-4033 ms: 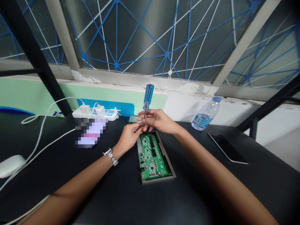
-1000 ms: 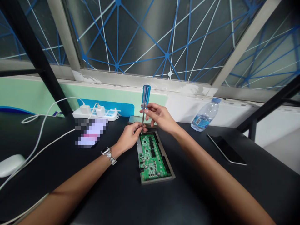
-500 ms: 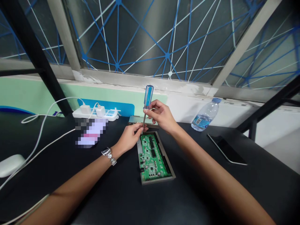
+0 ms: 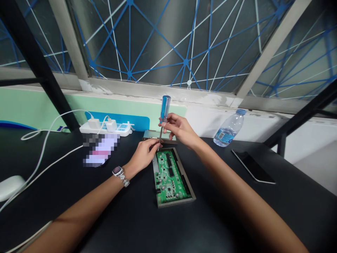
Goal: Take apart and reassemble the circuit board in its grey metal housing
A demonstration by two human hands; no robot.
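Observation:
A green circuit board (image 4: 171, 176) lies in a grey metal tray (image 4: 193, 192) on the black table (image 4: 131, 218). My right hand (image 4: 179, 130) grips the blue-handled screwdriver (image 4: 165, 109) just below its handle. The tool stands nearly upright with its tip at the board's far left corner. My left hand (image 4: 143, 151), with a watch on its wrist, pinches the shaft near the tip and rests beside the tray's far left corner. What lies under the tip is hidden by my fingers.
A white power strip (image 4: 105, 127) with two chargers and white cables (image 4: 44, 147) sits at the back left. A water bottle (image 4: 228, 131) lies at the back right, a dark phone (image 4: 252, 166) nearer. A white mouse (image 4: 10, 185) is at the left edge. A grey metal cover (image 4: 150, 134) lies behind the tray.
Four seconds ago both hands pinched the shaft low near the tip. My right hand has since moved up to just below the handle. The screwdriver's tilt has shifted slightly.

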